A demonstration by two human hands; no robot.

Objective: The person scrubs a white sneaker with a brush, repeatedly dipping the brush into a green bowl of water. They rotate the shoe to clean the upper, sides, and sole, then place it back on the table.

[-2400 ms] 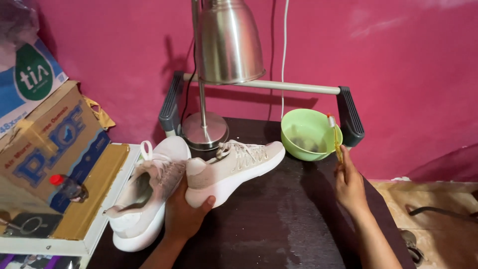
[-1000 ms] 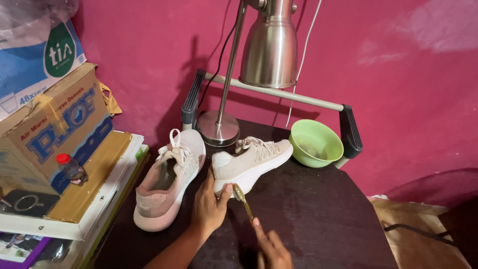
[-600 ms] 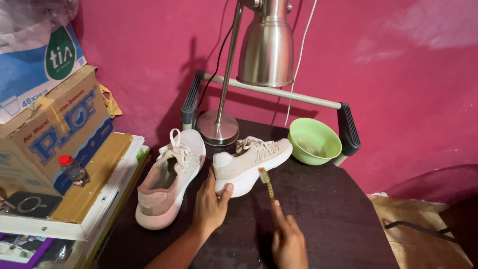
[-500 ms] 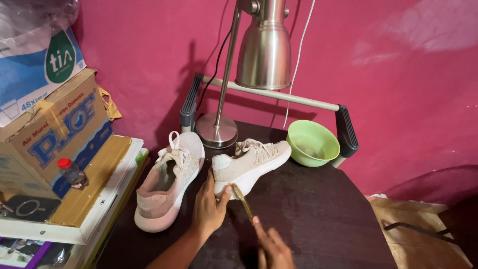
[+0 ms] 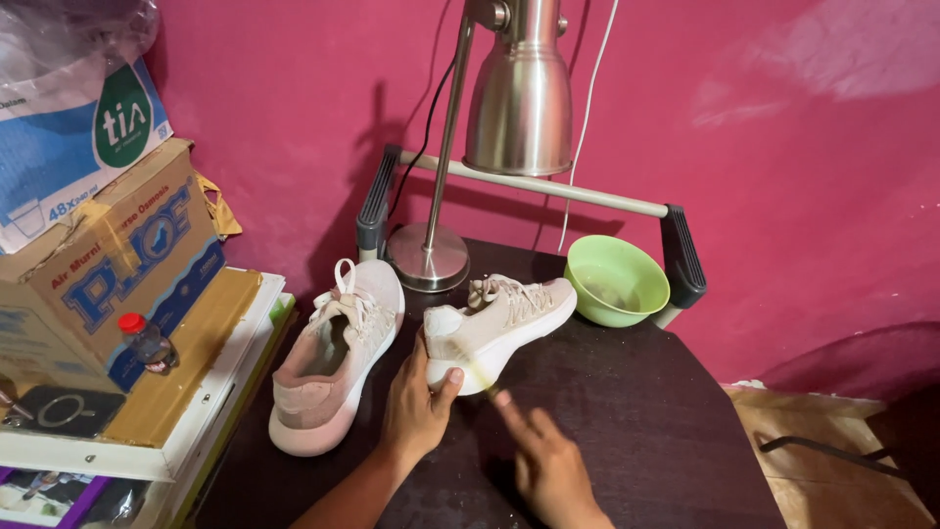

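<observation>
Your left hand (image 5: 416, 411) is gripping the heel of the pale shoe (image 5: 499, 323) on the bench (image 5: 627, 411), toe pointing far-right toward the green bowl (image 5: 617, 281); your right hand (image 5: 548, 470) is closing on a blurred brush (image 5: 477, 370) at the heel.

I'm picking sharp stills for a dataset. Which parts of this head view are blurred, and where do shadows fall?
Head view: the right hand and the thin brush it holds are smeared by motion; the left hand gripping the pale beige sneaker is sharp. The brushed-steel desk lamp casts a dark shadow of its stem on the pink wall.
</observation>
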